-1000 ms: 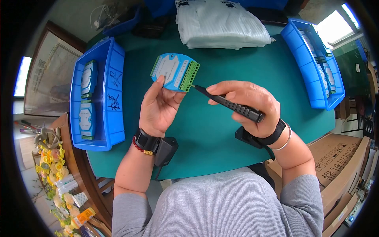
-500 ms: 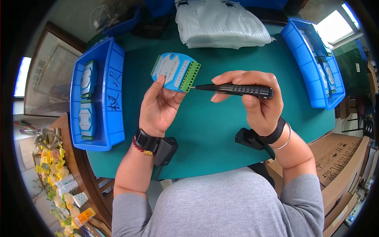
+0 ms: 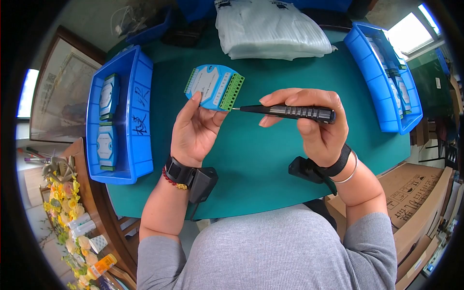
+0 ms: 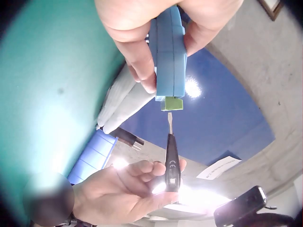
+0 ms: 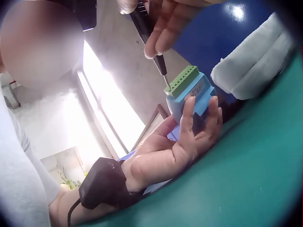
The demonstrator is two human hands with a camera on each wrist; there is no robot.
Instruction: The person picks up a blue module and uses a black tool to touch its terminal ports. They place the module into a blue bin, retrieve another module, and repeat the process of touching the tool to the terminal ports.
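Observation:
My left hand [image 3: 195, 133] holds a blue electronic module [image 3: 209, 84] by its near edge, thumb on the labelled face. Green terminal blocks run along two sides of it; the right-hand block [image 3: 232, 92] faces my other hand. My right hand [image 3: 314, 118] grips a black-handled screwdriver [image 3: 285, 111] between thumb and fingers, lying nearly level. Its flat metal tip is right at the near end of the green block. In the left wrist view the blade [image 4: 170, 123] points at the block, and in the right wrist view the tip meets the block's end screw.
A blue bin [image 3: 143, 111] at the left holds two similar modules. Another blue bin [image 3: 384, 104] at the right holds several more. White plastic bags [image 3: 273, 31] are stacked at the back of the green table [image 3: 261, 179]. A cardboard box [image 3: 411, 193] stands at the right.
The screwdriver has swung from a slant to nearly level as my right fingers shifted on its handle. Its tip now sits slightly lower on the block. My left hand and the module stay almost still.

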